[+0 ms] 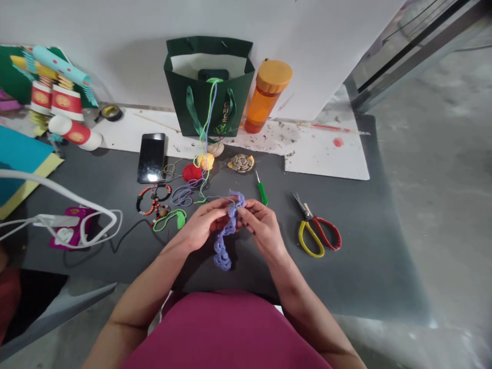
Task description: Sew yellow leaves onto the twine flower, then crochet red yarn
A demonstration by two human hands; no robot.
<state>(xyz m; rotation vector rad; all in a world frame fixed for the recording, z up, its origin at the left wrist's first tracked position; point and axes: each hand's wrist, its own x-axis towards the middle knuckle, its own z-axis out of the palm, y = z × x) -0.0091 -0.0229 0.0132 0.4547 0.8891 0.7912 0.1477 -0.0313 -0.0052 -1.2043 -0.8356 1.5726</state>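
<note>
A strip of purple crochet [223, 246] hangs in ruffled loops between my hands, its lower end dangling over the dark table. My left hand [203, 223] pinches it from the left, and my right hand [261, 223] grips its upper part between thumb and fingers. A thin purple strand [184, 192] runs from the work to loose coils on the table. Purple and green yarn also trails out of the green paper bag [211, 107]. Just beyond my right hand lies a green-handled crochet hook [261, 189]; neither hand touches it.
Scissors [313, 228] with yellow and red handles lie to the right. Behind are an orange bottle [267, 97], a red yarn ball [191, 173], a crocheted turtle-like piece [241, 163] and a black phone [151, 158]. Beaded bracelets [154, 200] and a white cable [77, 192] are left.
</note>
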